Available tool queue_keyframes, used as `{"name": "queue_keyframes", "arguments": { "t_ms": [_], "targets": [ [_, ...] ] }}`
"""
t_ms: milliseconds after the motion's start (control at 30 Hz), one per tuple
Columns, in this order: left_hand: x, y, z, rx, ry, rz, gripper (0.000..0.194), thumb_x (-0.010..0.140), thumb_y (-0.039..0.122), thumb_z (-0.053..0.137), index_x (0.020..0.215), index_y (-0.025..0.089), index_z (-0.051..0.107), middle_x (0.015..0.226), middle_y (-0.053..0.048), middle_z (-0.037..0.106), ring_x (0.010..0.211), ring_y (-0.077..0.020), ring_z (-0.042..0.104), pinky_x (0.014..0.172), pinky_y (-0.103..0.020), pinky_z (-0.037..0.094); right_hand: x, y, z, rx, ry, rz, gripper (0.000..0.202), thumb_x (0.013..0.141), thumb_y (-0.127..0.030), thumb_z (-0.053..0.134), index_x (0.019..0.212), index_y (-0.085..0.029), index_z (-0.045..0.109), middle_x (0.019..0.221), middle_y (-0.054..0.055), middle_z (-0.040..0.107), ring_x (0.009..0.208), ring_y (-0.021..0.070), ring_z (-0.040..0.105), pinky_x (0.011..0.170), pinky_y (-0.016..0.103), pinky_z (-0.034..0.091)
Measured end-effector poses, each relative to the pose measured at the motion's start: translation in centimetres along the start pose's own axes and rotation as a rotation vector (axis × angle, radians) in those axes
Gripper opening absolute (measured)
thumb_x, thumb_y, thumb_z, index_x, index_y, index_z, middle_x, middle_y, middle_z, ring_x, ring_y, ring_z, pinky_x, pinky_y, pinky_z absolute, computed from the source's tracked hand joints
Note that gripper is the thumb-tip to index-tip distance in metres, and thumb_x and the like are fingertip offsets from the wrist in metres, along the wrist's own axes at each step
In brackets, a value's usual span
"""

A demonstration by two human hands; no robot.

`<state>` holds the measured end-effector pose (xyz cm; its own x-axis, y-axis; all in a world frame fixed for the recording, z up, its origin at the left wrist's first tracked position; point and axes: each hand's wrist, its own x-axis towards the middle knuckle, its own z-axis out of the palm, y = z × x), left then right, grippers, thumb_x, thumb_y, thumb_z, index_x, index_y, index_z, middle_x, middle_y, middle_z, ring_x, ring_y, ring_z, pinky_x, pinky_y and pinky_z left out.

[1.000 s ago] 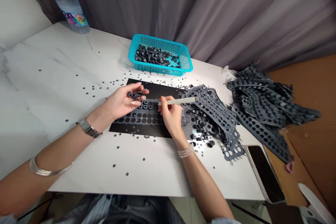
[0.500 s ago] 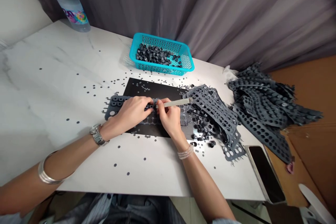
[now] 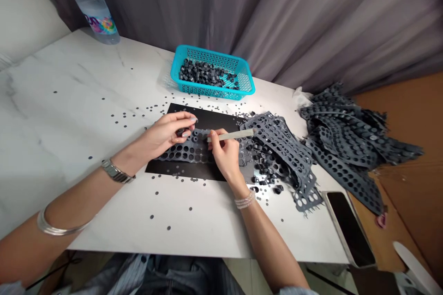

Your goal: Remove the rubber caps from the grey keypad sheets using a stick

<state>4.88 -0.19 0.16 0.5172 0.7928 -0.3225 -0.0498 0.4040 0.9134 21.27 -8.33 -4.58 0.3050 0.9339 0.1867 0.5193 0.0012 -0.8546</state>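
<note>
My left hand (image 3: 166, 133) is lifted over the left part of a dark perforated rubber sheet (image 3: 188, 152), its fingers curled round a small black rubber piece (image 3: 181, 132). Something dark also shows at the index fingertip, too small to make out. In my right hand (image 3: 225, 154) is a pale, flat stick-like tool (image 3: 238, 134), gripped between thumb and fingers. Its tip points left, low over the sheet; whether it touches cannot be seen. Under the sheet lies a black board (image 3: 211, 117).
A turquoise basket (image 3: 214, 91) of small black pieces stands behind the board. To the right are punched rubber sheets (image 3: 284, 143), loose black caps (image 3: 265, 161), a larger sheet pile (image 3: 346, 124) and a phone (image 3: 349, 228). A water bottle (image 3: 97, 14) stands back left. Tiny dark discs are scattered around.
My left hand has risen off the sheet and moved up and left, carrying a small black piece. The sheet's left end looks shifted or covered. My right hand has barely moved.
</note>
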Motion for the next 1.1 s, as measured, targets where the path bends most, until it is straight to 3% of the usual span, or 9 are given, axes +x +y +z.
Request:
{"name": "queue_keyframes", "arguments": {
  "t_ms": [100, 233, 400, 567, 733, 1100],
  "targets": [
    [0.6, 0.1, -0.7, -0.396, 0.008, -0.224, 0.005, 0.073, 0.012, 0.063, 0.078, 0.011, 0.065, 0.091, -0.013, 0.066, 0.067, -0.0095, 0.057, 0.044, -0.015, 0.037, 0.1, 0.5, -0.5, 0.081, 0.016, 0.062, 0.039, 0.094, -0.048, 0.043, 0.073, -0.020, 0.060, 0.054, -0.003, 0.057, 0.047, 0.0115, 0.053, 0.051, 0.022, 0.039],
    [1.0, -0.4, -0.9, -0.622, -0.005, -0.304, 0.012, 0.077, 0.016, 0.057, 0.076, 0.007, 0.066, 0.101, -0.021, 0.068, 0.082, -0.0194, 0.066, 0.049, -0.018, 0.048, 0.3, 0.5, -0.7, 0.114, 0.021, 0.087, 0.040, 0.093, -0.049, 0.046, 0.072, -0.019, 0.060, 0.052, -0.003, 0.055, 0.045, 0.0105, 0.052, 0.049, 0.021, 0.039],
    [0.9, -0.9, -0.3, -0.635, -0.005, -0.244, 0.022, 0.085, 0.015, 0.054, 0.102, 0.007, 0.067, 0.111, -0.018, 0.069, 0.102, -0.0204, 0.066, 0.075, -0.020, 0.057, 0.2, -0.4, -0.3, 0.135, 0.043, 0.048, 0.037, 0.093, -0.049, 0.046, 0.074, -0.019, 0.059, 0.056, -0.003, 0.057, 0.049, 0.0107, 0.055, 0.050, 0.021, 0.040],
    [0.5, -0.7, 0.4, -0.653, -0.070, -0.226, 0.044, 0.092, 0.022, 0.043, 0.129, 0.001, 0.052, 0.121, -0.022, 0.065, 0.118, -0.0237, 0.060, 0.098, -0.029, 0.053, 0.1, -0.3, -0.3, 0.109, 0.047, 0.040, 0.036, 0.093, -0.048, 0.045, 0.079, -0.019, 0.060, 0.058, -0.002, 0.059, 0.052, 0.0122, 0.057, 0.053, 0.022, 0.043],
    [0.1, -0.4, 0.7, -0.727, -0.119, -0.208, 0.053, 0.094, 0.024, 0.035, 0.142, -0.001, 0.036, 0.129, -0.024, 0.060, 0.124, -0.0249, 0.055, 0.104, -0.033, 0.048, 0.2, 0.0, -0.6, 0.120, 0.092, 0.044, 0.033, 0.093, -0.046, 0.047, 0.078, -0.019, 0.059, 0.058, -0.002, 0.060, 0.050, 0.0118, 0.055, 0.052, 0.022, 0.042],
    [-0.6, 0.1, 1.2, -0.880, -0.235, -0.177, 0.055, 0.097, 0.025, 0.029, 0.146, 0.001, 0.026, 0.133, -0.022, 0.058, 0.129, -0.0251, 0.050, 0.103, -0.033, 0.049, 0.1, -0.1, -0.7, 0.105, 0.115, 0.057, 0.034, 0.094, -0.046, 0.047, 0.076, -0.020, 0.057, 0.056, -0.003, 0.058, 0.047, 0.0115, 0.053, 0.051, 0.023, 0.039]
  ]
}}
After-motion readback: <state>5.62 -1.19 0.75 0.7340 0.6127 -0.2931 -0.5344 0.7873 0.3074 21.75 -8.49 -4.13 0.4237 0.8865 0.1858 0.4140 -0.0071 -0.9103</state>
